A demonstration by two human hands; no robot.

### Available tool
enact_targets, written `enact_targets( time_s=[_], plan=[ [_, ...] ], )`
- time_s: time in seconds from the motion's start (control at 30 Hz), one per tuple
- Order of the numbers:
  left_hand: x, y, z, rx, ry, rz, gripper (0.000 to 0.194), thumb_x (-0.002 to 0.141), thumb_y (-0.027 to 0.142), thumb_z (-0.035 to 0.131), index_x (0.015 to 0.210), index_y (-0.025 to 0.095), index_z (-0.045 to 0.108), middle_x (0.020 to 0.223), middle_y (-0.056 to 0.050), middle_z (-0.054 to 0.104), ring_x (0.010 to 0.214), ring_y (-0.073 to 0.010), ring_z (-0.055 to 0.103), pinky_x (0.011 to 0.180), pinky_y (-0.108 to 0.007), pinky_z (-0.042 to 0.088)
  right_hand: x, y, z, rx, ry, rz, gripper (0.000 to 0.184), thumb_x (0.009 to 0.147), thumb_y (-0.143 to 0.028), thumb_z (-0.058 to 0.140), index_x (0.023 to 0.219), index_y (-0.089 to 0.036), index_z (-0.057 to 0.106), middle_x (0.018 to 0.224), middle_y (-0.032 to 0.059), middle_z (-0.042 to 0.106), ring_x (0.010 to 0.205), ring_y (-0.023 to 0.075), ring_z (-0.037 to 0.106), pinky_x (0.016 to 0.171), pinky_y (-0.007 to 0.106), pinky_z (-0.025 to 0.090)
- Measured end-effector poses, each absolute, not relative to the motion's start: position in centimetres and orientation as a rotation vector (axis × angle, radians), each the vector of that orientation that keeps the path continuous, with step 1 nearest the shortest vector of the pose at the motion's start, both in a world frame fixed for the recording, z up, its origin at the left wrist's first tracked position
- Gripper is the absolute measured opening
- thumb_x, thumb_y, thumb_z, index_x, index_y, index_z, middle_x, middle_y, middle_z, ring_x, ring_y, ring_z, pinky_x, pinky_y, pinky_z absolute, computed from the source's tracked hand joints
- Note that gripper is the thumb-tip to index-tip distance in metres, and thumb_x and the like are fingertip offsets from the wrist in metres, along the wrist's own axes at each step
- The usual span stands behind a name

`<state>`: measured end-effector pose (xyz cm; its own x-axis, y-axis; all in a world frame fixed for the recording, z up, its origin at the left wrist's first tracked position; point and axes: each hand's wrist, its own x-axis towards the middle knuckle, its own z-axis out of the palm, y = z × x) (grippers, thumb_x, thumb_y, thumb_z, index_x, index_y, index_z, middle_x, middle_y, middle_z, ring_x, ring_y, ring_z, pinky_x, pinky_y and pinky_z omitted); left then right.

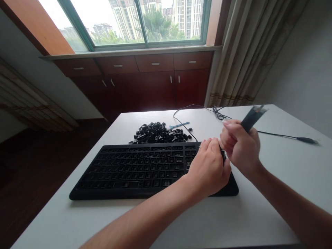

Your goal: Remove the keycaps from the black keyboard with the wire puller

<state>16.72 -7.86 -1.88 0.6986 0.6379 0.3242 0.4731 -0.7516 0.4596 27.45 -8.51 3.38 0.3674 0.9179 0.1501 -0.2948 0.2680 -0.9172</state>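
A black keyboard (135, 169) with its keycaps taken off lies on the white table (233, 221). My left hand (209, 169) hovers over the keyboard's right end, fingers curled and pinched on something small and dark that I cannot make out. My right hand (240, 147) sits just to its right, fingers closed round a long flat black tool (252, 117) that sticks up and to the right. The two hands touch at the fingertips. A pile of loose black keycaps (159, 133) lies behind the keyboard.
A blue keycap puller (179, 125) lies beside the pile. The keyboard's black cable (282, 135) runs across the table to a plug at the right. Behind the table stand dark wooden cabinets (145, 83), a window and a curtain (249, 52).
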Motion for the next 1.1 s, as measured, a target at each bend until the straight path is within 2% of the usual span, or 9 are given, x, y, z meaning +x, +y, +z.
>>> enact_targets(
  time_s=[0.17,0.27,0.4,0.63,0.9,1.0,1.1],
  plan=[
    [16.1,-7.3,-2.1,2.524,0.836,0.74,0.042,0.096,0.036,0.056,0.129,0.009,0.054,0.145,-0.02,0.054,0.143,-0.0336,0.045,0.126,-0.051,0.034,28.9,-7.3,2.6,-0.87,-0.662,0.997,0.047,0.08,-0.02,0.07,0.048,-0.022,0.035,0.04,-0.0081,0.026,0.035,0.006,0.02,0.035,0.027,0.013],
    [15.6,-6.9,-2.2,2.493,0.813,0.793,0.03,0.094,0.034,0.062,0.114,0.013,0.065,0.142,-0.016,0.058,0.135,-0.0311,0.054,0.12,-0.048,0.043,29.2,-7.0,2.6,-0.865,-0.623,0.968,0.047,0.079,-0.02,0.07,0.049,-0.022,0.034,0.039,-0.0085,0.026,0.035,0.0058,0.02,0.035,0.026,0.014],
    [15.2,-6.5,-2.1,2.486,0.77,0.85,0.02,0.093,0.032,0.067,0.103,0.016,0.072,0.131,-0.012,0.065,0.123,-0.0273,0.062,0.112,-0.043,0.051,29.3,-6.9,2.5,-0.864,-0.612,0.938,0.046,0.077,-0.02,0.071,0.049,-0.022,0.034,0.039,-0.0091,0.027,0.035,0.0056,0.02,0.035,0.025,0.016],
    [14.5,-6.1,-1.5,2.489,0.752,0.889,0.017,0.094,0.031,0.068,0.103,0.017,0.072,0.121,-0.009,0.068,0.111,-0.0255,0.066,0.103,-0.043,0.054,29.5,-6.6,2.5,-0.845,-0.565,0.881,0.046,0.078,-0.019,0.069,0.049,-0.022,0.033,0.04,-0.0088,0.027,0.035,0.0062,0.02,0.035,0.026,0.013],
    [11.5,-3.6,0.8,2.547,0.916,0.776,0.012,0.094,0.028,0.07,0.102,0.02,0.073,0.103,-0.004,0.073,0.093,-0.0224,0.068,0.085,-0.037,0.055,29.9,-6.3,2.0,-0.879,-0.557,0.845,0.047,0.08,-0.02,0.069,0.05,-0.022,0.032,0.04,-0.0087,0.027,0.035,0.0065,0.021,0.035,0.026,0.014],
    [10.4,-2.4,1.6,2.505,1.012,0.767,0.005,0.093,0.023,0.07,0.096,0.021,0.074,0.094,-0.001,0.075,0.082,-0.0189,0.069,0.077,-0.032,0.053,29.8,-6.2,1.7,-0.895,-0.577,0.839,0.048,0.08,-0.021,0.07,0.051,-0.022,0.032,0.041,-0.0087,0.028,0.036,0.0066,0.022,0.036,0.026,0.014],
    [9.3,-1.2,2.2,2.477,1.084,0.783,0.007,0.092,0.023,0.069,0.092,0.024,0.075,0.09,0.002,0.076,0.079,-0.0166,0.069,0.075,-0.03,0.051,29.7,-6.2,1.4,-0.905,-0.593,0.843,0.048,0.08,-0.022,0.071,0.051,-0.022,0.032,0.041,-0.0087,0.028,0.036,0.0068,0.022,0.036,0.026,0.015]
  ],
)
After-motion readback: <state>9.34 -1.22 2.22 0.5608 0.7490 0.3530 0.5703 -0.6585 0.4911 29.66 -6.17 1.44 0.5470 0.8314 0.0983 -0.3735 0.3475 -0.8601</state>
